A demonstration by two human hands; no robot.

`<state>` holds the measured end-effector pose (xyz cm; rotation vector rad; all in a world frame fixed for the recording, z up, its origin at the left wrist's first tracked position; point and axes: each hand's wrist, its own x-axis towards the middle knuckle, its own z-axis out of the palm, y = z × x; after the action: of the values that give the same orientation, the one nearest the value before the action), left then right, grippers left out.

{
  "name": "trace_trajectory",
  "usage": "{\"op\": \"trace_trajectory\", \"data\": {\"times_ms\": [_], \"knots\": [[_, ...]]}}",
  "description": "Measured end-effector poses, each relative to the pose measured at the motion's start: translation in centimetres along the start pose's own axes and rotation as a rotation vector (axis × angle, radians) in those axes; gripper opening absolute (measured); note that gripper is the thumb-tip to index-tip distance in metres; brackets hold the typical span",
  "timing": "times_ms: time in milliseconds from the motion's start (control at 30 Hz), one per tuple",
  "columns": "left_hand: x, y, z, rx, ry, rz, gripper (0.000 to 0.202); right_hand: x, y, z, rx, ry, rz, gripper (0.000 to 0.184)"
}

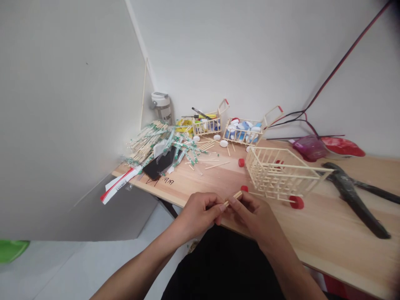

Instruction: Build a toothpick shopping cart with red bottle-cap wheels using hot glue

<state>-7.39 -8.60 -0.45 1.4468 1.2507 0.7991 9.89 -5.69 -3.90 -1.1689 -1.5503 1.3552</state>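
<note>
Close to the table's front edge, my left hand (204,212) and my right hand (251,212) meet around a few short wooden sticks (233,198). Both hands are closed, thumbs and fingers pinching the sticks from either side; their exact number is hard to make out. Just beyond my right hand stands a small cart frame (275,173) built of wooden sticks, with red cap wheels (296,202). Loose sticks (217,165) lie on the wood farther back.
Two finished-looking stick carts hold bottle caps (243,130) and pens (203,113) at the back. Wrapped sticks (146,139) pile up at left beside a black phone (162,163) and a tumbler (161,107). Black-handled pliers (356,200) lie right, near a purple-red pouch (312,146).
</note>
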Motion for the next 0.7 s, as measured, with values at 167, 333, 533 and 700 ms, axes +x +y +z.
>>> {"op": "trace_trajectory", "data": {"times_ms": [167, 333, 533, 700], "knots": [[-0.04, -0.02, -0.07, 0.059, 0.004, 0.007, 0.028, -0.2, 0.02, 0.07, -0.054, 0.039, -0.019, 0.039], [-0.2, -0.25, 0.02, 0.062, 0.003, 0.019, 0.03, -0.23, 0.43, -0.03, -0.081, 0.011, -0.041, 0.038], [-0.45, -0.73, 0.14, 0.024, 0.023, 0.02, 0.028, -0.26, 0.24, 0.15, -0.075, -0.011, -0.054, 0.035], [-0.35, -0.94, 0.38, -0.004, 0.032, 0.008, 0.027, -0.42, 0.09, 0.14, -0.087, -0.01, -0.057, 0.036]]}}
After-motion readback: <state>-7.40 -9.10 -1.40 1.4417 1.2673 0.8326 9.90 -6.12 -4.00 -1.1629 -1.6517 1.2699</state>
